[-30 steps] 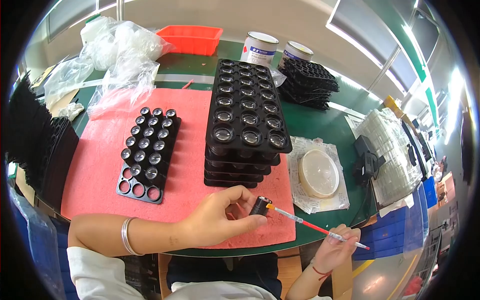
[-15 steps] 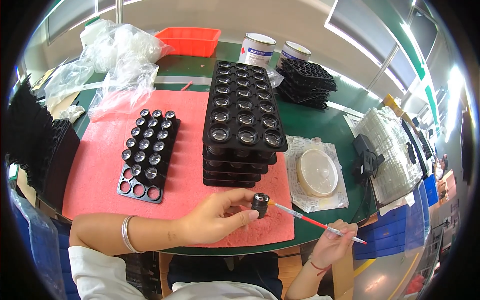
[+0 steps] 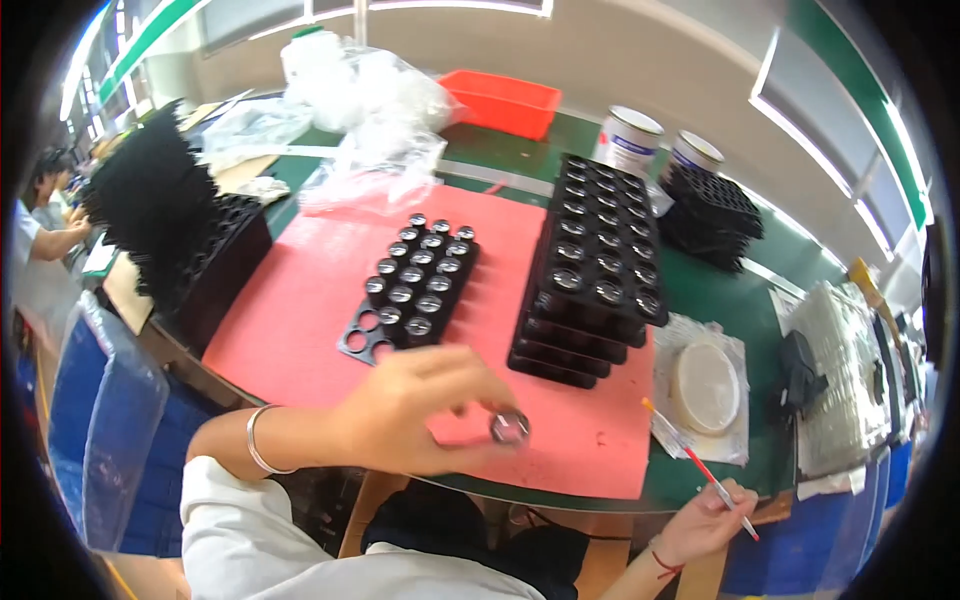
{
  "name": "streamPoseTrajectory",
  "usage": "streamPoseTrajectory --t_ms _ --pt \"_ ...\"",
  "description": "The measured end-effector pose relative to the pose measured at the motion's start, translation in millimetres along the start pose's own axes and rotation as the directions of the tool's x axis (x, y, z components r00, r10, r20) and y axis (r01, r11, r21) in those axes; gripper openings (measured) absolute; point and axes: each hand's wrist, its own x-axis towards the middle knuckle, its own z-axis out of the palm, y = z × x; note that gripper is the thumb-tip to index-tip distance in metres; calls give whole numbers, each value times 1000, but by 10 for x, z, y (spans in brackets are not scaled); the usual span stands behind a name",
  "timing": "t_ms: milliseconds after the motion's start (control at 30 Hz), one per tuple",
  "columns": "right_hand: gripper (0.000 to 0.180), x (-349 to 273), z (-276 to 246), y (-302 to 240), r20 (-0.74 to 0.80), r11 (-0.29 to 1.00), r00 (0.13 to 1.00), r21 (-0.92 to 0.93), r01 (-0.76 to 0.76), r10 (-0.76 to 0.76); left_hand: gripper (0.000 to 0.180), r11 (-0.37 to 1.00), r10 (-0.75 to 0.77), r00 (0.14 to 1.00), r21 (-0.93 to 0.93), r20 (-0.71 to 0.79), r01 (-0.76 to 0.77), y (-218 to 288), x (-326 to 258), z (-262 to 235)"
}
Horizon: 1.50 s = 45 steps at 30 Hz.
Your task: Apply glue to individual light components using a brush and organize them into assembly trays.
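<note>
the left hand (image 3: 420, 410) sits low in the middle of the frame, its fingers curled round a small round lens piece (image 3: 509, 428) with a shiny face, pinched at the fingertips above the near part of the red mat (image 3: 300, 300). the right hand (image 3: 705, 520), at the lower right past the table's curved near edge, grips a thin red-and-white swab stick (image 3: 695, 462) that slants up and left over the edge. bare mat lies open at centre left, between the hand and the small black tray (image 3: 412, 290); that tray holds filled rows and about three empty holes at its near end. right of it stands one stack of black trays (image 3: 595, 270), with two white tubs (image 3: 628, 140) behind and one orange bin (image 3: 500, 100) at the top. a round white disc (image 3: 705, 385) lies at the right.
</note>
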Motion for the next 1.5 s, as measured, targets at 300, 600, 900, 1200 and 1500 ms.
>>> streamPoseTrajectory --t_ms 300,600,900,1200,1500 --pt "29 -11 -92 -7 46 1000 999 -10 -5 5 27 754 -424 801 325 -423 571 -553 -544 -547" --pt "28 -16 -102 -5 70 1000 997 15 -22 21 29 573 -591 710 421 -382 703 -642 -505 -523" --pt "31 -10 -37 -21 114 997 992 -38 60 -55 44 639 -396 806 498 -440 586 -219 -105 -620" --pt "27 -9 -87 -89 88 997 996 82 -2 -6 97 485 -481 875 812 -64 326 413 1612 135" --pt "27 14 -365 -277 93 994 996 108 -9 -1 110 237 -647 748 893 -148 382 47 2129 415"
